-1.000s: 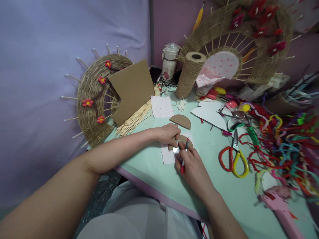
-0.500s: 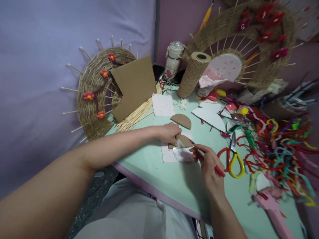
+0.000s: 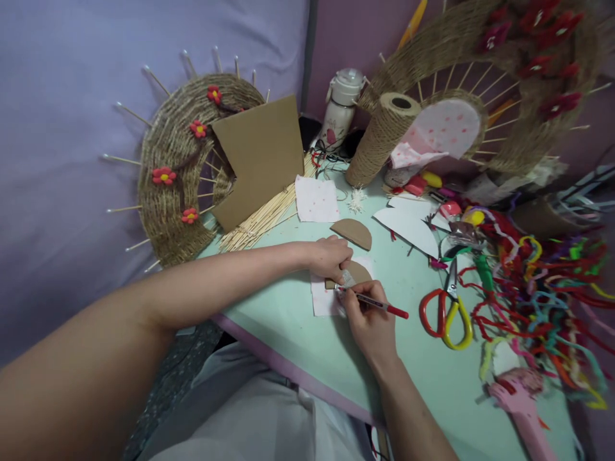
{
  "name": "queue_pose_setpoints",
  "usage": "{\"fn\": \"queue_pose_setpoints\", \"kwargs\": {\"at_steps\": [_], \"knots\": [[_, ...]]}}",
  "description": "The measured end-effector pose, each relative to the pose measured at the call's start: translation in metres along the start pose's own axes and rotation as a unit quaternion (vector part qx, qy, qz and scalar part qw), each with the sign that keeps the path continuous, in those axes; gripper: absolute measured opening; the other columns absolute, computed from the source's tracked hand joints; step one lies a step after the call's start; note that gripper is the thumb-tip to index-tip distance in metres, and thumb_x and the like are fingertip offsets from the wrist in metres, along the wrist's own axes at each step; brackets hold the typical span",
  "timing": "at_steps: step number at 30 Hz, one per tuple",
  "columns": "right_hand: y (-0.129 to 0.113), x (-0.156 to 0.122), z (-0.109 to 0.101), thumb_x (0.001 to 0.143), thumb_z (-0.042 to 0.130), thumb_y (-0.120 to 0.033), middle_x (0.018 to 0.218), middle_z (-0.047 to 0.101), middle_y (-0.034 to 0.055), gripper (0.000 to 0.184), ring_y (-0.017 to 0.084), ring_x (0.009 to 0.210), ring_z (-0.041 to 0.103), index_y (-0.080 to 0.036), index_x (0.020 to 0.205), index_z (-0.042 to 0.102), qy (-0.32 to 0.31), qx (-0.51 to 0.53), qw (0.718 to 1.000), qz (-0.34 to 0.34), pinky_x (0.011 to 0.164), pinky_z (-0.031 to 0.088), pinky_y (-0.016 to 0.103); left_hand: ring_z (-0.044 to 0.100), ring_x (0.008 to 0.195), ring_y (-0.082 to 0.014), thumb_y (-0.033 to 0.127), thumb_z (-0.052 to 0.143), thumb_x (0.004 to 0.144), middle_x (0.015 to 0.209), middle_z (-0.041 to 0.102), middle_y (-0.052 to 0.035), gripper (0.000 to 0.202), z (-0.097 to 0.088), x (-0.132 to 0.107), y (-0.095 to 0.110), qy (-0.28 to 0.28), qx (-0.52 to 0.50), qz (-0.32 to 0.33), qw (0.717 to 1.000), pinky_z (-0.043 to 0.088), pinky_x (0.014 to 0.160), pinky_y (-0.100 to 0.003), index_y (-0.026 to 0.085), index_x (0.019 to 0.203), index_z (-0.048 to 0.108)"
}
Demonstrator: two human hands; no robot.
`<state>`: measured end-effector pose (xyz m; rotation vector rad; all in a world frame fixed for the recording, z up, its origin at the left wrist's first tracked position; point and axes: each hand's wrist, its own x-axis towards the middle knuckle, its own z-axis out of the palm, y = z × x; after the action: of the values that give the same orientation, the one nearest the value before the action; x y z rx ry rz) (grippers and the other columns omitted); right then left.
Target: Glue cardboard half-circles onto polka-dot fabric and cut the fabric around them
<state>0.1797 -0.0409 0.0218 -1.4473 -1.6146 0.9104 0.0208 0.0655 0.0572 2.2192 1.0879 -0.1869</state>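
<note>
My left hand (image 3: pixel 330 256) presses down on a brown cardboard half-circle (image 3: pixel 358 273) that lies on a white spotted cloth piece (image 3: pixel 323 302) on the pale green table (image 3: pixel 423 358). Its fingers are curled onto the card's left edge. My right hand (image 3: pixel 368 320) grips a red pen (image 3: pixel 384 306), tip pointing left at the lower edge of the card. A clear round piece under the card is mostly hidden by my right hand.
A second brown half-circle (image 3: pixel 352 232) and another cloth square (image 3: pixel 316 200) lie beyond. Red-and-yellow scissors (image 3: pixel 444 314), a heap of coloured pipe cleaners (image 3: pixel 542 282), a pink glue gun (image 3: pixel 521 403), a twine spool (image 3: pixel 382 137), bamboo sticks (image 3: pixel 259 221), cardboard (image 3: pixel 257 157) and woven fans (image 3: pixel 175 166) surround them.
My right hand has swung the pen back from the right side of the card to its lower left edge. My left hand has stayed on the card. The view shifted slightly.
</note>
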Motion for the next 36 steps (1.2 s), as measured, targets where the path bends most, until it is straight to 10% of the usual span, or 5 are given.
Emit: {"fn": "queue_pose_setpoints", "kwargs": {"at_steps": [36], "knots": [[0.005, -0.0012, 0.0007, 0.088, 0.057, -0.035, 0.062, 0.06, -0.0034, 0.019, 0.013, 0.053, 0.054, -0.023, 0.076, 0.049, -0.009, -0.051, 0.998, -0.024, 0.05, 0.042, 0.025, 0.046, 0.103, -0.0277, 0.035, 0.068, 0.071, 0.108, 0.051, -0.0096, 0.029, 0.0031, 0.0034, -0.0037, -0.01, -0.003, 0.007, 1.0, 0.039, 0.078, -0.036, 0.02, 0.088, 0.051]]}}
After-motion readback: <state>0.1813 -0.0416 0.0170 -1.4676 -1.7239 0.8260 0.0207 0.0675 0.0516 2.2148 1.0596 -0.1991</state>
